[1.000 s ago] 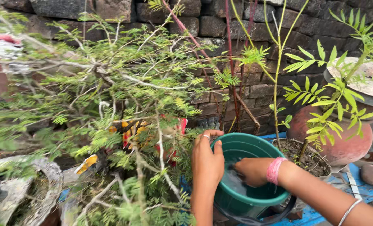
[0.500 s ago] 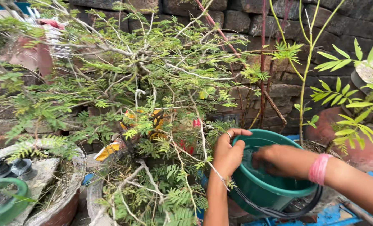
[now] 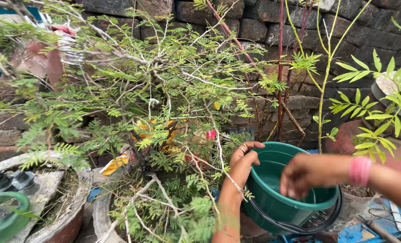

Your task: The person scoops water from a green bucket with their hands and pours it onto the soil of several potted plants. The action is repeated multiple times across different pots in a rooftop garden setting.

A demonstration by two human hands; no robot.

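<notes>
Bucket [image 3: 277, 198], green, sits lower right of the frame with water inside. Left hand [image 3: 243, 164] grips its near rim; right hand [image 3: 306, 175] hovers over the water, fingers curled, holding nothing visible. Shrub [image 3: 164, 117] fills the centre.

1. Crumpled orange-yellow-red printed wrapper [image 3: 164, 137], caught among the shrub branches, centre frame.
2. Yellow-white wrapper scrap [image 3: 115, 164], lower left of it, near the pot rim.
3. No signs or screens.
</notes>
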